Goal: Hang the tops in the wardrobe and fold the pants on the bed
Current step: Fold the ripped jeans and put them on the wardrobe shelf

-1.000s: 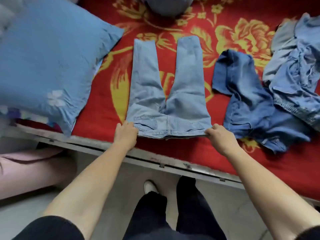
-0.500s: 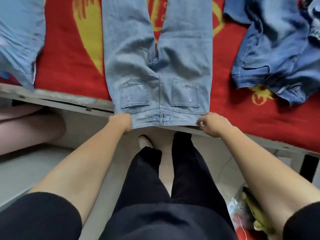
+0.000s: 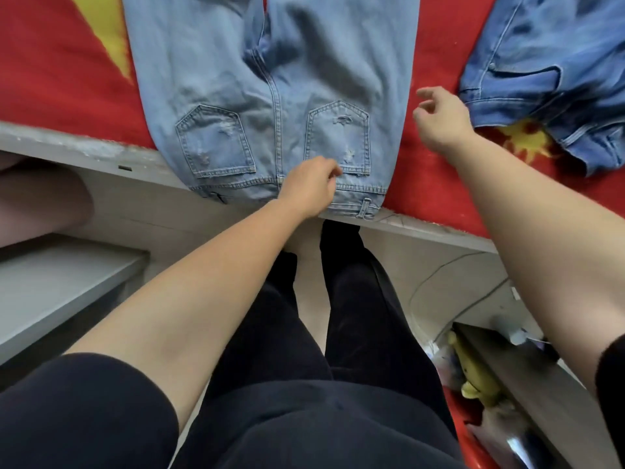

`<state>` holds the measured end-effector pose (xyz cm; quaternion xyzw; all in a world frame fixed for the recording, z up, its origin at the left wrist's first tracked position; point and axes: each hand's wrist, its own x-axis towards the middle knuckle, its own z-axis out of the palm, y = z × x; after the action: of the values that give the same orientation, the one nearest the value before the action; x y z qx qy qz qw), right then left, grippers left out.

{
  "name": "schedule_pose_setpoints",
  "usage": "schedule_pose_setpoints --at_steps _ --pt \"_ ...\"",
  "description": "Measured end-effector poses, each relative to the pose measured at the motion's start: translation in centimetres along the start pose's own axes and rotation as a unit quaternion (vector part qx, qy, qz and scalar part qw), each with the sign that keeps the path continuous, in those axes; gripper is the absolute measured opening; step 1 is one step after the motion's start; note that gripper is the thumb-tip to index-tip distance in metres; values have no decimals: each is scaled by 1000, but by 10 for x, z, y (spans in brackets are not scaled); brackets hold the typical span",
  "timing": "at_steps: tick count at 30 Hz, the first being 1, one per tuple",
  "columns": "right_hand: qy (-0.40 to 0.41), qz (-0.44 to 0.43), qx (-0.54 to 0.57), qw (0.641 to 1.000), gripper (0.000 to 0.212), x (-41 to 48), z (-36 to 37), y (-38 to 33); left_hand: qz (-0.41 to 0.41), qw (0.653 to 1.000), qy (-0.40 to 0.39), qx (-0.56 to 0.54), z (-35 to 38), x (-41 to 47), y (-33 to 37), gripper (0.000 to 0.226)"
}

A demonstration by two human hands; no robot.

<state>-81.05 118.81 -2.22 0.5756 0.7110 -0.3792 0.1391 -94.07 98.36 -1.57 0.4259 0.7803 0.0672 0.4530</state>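
The left hand (image 3: 309, 187) sits at lower centre of the frame on the waistband of the light jeans (image 3: 270, 96). Its fingers are curled against the denim between the two back pockets, but I cannot tell whether they actually pinch the cloth. The right hand (image 3: 439, 120) hovers at centre right with fingers loose and slightly spread, holding nothing. It is over the red bedspread (image 3: 67, 79), between the light jeans and a darker denim garment (image 3: 548, 69).

The light jeans lie flat with the back pockets up. Their legs run out of the top of the frame, and the waistband hangs just over the grey bed edge (image 3: 84, 147). No fold shows in them, so I judge the folding of this pair to be only at its start. The darker garment at upper right lies crumpled and unfolded. No wardrobe or hanger is in view, so how the tops stand cannot be judged.
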Motion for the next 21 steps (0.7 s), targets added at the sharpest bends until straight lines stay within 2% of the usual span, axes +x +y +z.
schedule_pose_setpoints --at_steps 3,5,10,12,15,18,21 --pt "14 30 89 996 44 35 -6 -2 -19 998 -11 -54 21 22 34 24" --pt "6 51 146 988 48 51 -8 -1 -51 997 -31 -49 37 36 49 21" --pt "-22 86 272 958 41 73 -8 -6 -146 987 -44 48 70 57 67 62" --pt "-49 88 302 948 41 81 -6 -7 -158 983 -39 86 76 61 75 68" --pt "-64 89 295 949 46 87 -4 -13 -170 978 -49 110 75 65 79 49" --pt "-88 103 274 952 44 92 -9 -18 -186 979 -67 41 66 61 77 23" --pt "-149 126 288 938 17 88 -16 -25 -194 973 -108 -66 48 47 70 14"
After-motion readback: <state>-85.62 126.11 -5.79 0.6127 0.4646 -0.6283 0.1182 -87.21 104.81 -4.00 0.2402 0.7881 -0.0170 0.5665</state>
